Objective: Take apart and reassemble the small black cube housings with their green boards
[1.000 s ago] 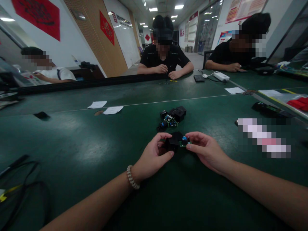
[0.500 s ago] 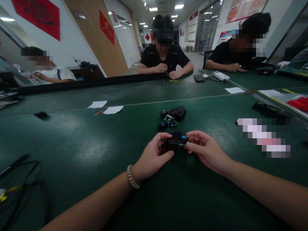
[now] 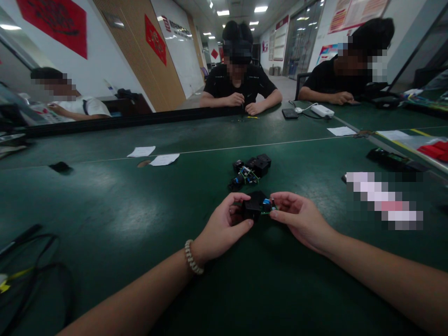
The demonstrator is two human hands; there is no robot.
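Observation:
My left hand (image 3: 220, 228) grips a small black plastic housing (image 3: 252, 205) between thumb and fingers, just above the green tabletop. From the housing's right side sticks out a small circuit board (image 3: 266, 206) with blue parts on it. The fingertips of my right hand (image 3: 299, 217) pinch the outer end of that board. How far the board reaches inside the housing is hidden. Just beyond my hands lies a cluster of loose circuit boards (image 3: 247, 174) beside black housings (image 3: 261, 163).
White paper slips (image 3: 164, 160) lie left of the cluster. A pixelated item (image 3: 385, 200) is on the right, black cables (image 3: 38, 261) at the left. Across the table, a person in black (image 3: 241, 86) leans on the edge, near a white adapter (image 3: 322, 111).
More of the circuit board and its blue part shows outside the housing, and my right fingers have shifted slightly to the right. My left hand stays put.

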